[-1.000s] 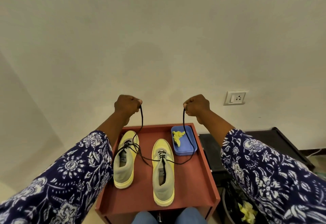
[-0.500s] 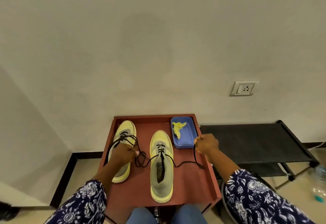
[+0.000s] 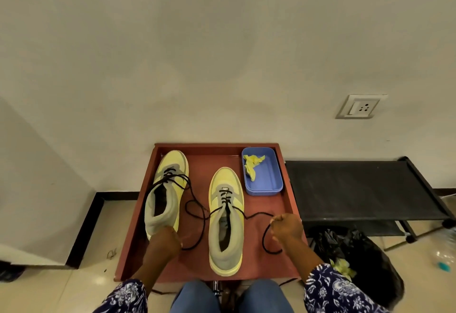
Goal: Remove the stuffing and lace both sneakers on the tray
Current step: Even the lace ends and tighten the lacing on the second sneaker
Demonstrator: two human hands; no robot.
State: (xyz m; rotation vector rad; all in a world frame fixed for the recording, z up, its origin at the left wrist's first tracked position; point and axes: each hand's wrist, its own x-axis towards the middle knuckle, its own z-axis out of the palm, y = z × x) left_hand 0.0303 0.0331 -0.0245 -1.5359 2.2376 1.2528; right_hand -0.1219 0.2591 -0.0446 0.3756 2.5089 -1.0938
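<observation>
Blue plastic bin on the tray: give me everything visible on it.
The small blue rectangular plastic bin has rounded corners, low walls and an open top, and sits upright and flat in the far right corner of the red-brown tray, against or very near its right wall. Inside, toward the far left, lies a crumpled piece of yellow paper stuffing; the rest of its floor is bare. Neither hand touches it; the right-hand yellow-and-grey sneaker stands just left, apart.

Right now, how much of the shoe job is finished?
Done: yellow stuffing lies in the blue box, and both shoes look empty. In hand: the left hand and right hand each hold a lace end of the right shoe. Left: upper eyelets there; the left shoe also looks only partly laced.
</observation>
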